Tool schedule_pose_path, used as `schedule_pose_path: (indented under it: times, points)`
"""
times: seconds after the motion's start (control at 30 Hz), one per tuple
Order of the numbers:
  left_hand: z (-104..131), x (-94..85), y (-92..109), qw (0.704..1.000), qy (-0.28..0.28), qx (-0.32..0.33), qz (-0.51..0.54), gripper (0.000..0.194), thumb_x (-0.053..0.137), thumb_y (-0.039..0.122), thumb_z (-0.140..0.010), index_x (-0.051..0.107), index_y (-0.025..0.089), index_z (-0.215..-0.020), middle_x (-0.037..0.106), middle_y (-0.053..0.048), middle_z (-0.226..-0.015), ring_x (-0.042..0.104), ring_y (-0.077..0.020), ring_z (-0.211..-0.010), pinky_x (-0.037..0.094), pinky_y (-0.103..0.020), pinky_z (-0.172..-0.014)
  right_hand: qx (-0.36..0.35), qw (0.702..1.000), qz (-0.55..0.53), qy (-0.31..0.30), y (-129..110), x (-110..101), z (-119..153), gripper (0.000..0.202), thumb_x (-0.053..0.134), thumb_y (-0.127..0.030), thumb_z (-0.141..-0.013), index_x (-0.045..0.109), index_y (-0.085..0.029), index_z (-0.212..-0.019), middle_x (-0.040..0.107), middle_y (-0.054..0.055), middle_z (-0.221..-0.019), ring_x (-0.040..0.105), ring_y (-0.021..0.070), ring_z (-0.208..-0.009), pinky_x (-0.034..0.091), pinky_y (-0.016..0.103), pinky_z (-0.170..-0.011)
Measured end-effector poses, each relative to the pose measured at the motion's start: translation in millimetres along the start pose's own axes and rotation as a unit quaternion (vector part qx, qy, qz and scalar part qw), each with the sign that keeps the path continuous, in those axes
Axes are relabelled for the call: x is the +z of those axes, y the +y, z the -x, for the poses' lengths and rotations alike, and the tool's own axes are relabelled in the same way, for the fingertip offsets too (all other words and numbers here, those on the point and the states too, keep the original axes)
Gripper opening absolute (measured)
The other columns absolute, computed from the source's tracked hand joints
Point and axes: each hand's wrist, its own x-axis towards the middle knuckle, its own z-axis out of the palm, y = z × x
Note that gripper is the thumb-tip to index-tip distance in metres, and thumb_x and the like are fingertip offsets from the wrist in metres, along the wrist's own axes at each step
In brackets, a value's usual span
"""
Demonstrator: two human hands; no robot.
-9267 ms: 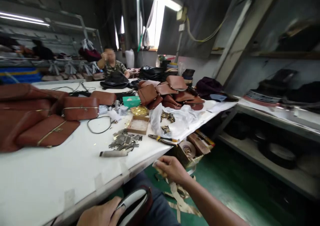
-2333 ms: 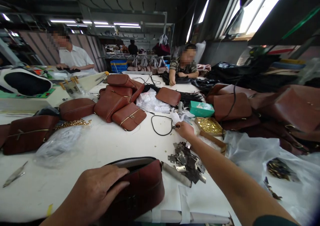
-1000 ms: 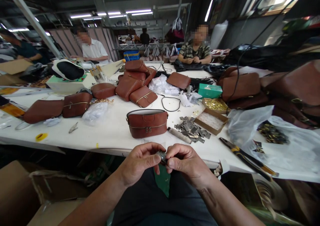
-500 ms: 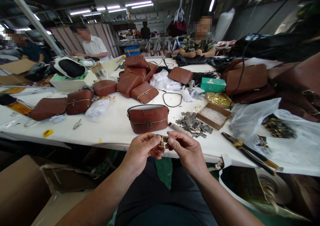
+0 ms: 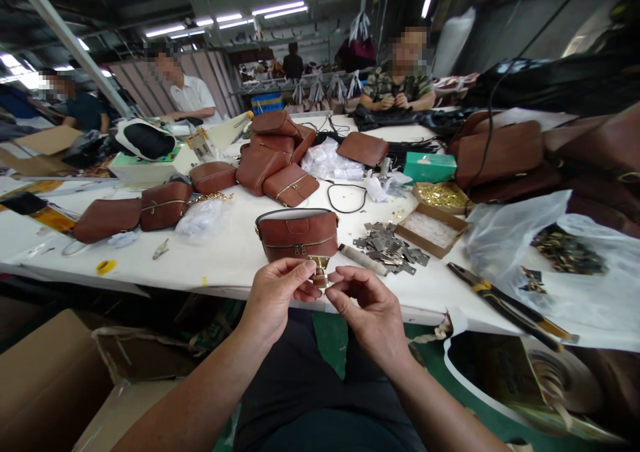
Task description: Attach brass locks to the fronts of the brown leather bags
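Note:
My left hand (image 5: 274, 299) pinches a small gold metal clasp (image 5: 320, 275) between thumb and fingers, just over the table's front edge. My right hand (image 5: 367, 309) is beside it, its thumb and fingertips curled in at the clasp's right side and lower end. Directly behind the clasp, a brown leather bag (image 5: 299, 233) stands upright with its top open and a zipper across its front. To its right lie a pale tube-like stick (image 5: 364, 260) and a pile of grey metal plates (image 5: 390, 247).
Pliers (image 5: 510, 305) and a plastic bag of metal parts (image 5: 570, 252) lie right. Cardboard trays (image 5: 434, 244) hold small pieces. More brown bags (image 5: 260, 165) are heaped behind. A cardboard box (image 5: 55, 372) is lower left. People sit across the white table (image 5: 220, 259).
The clasp has turned more upright and shifted slightly left, its upper plate now showing in front of the bag. My right fingers have moved from its upper part to its lower end.

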Motion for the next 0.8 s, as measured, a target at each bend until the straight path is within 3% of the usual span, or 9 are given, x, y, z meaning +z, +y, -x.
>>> schedule_pose_path:
  times: [0.17, 0.33, 0.43, 0.6, 0.8]
  points:
    - [0.1, 3.7, 1.5, 1.000, 0.012, 0.006, -0.008, 0.039, 0.090, 0.045, -0.076, 0.077, 0.011, -0.088, 0.077, -0.007, -0.075, 0.068, -0.0119, -0.056, 0.057, -0.020, -0.053, -0.118, 0.987, 0.099, -0.036, -1.7, 1.3, -3.6, 0.026, 0.077, -0.015, -0.091, 0.076, -0.030, -0.113, 0.074, 0.001, -0.101, 0.069, 0.0156, -0.084, 0.057, 0.030, -0.076]
    - [1.0, 4.6, 1.2, 1.000, 0.006, 0.010, -0.020, 0.038, 0.088, 0.046, -0.078, 0.077, 0.011, -0.089, 0.076, -0.006, -0.074, 0.070, -0.0130, -0.058, 0.058, -0.021, -0.056, -0.150, 0.980, 0.132, -0.026, -5.1, -0.6, -9.6, 0.018, 0.076, -0.018, -0.093, 0.079, -0.028, -0.108, 0.076, 0.002, -0.099, 0.070, 0.0175, -0.088, 0.056, 0.031, -0.079]
    - [3.0, 5.9, 1.4, 0.999, 0.002, 0.019, -0.037, 0.038, 0.086, 0.047, -0.081, 0.077, 0.012, -0.091, 0.077, -0.007, -0.079, 0.070, -0.0132, -0.059, 0.057, -0.021, -0.056, -0.093, 0.991, 0.095, -0.011, -8.2, -2.6, -9.4, 0.011, 0.074, -0.027, -0.096, 0.081, -0.027, -0.104, 0.076, 0.003, -0.098, 0.070, 0.0191, -0.087, 0.056, 0.033, -0.080]
    - [6.0, 8.0, 2.4, 0.995, 0.007, 0.053, -0.083, 0.034, 0.082, 0.046, -0.085, 0.078, 0.013, -0.091, 0.078, -0.007, -0.081, 0.067, -0.0110, -0.060, 0.055, -0.020, -0.057, 0.102, 0.990, -0.095, -0.012, -11.1, -1.6, -9.2, 0.022, 0.073, -0.042, -0.095, 0.081, -0.022, -0.098, 0.072, 0.003, -0.083, 0.064, 0.0168, -0.072, 0.053, 0.031, -0.069]
    - [6.1, 7.3, 1.8, 0.992, 0.007, 0.066, -0.105, 0.033, 0.080, 0.045, -0.087, 0.079, 0.013, -0.092, 0.079, -0.008, -0.084, 0.067, -0.0116, -0.061, 0.055, -0.021, -0.058, 0.159, 0.966, -0.200, -0.017, -8.0, -1.5, -8.8, 0.027, 0.074, -0.045, -0.094, 0.080, -0.018, -0.093, 0.071, 0.004, -0.085, 0.062, 0.0138, -0.068, 0.049, 0.027, -0.065]
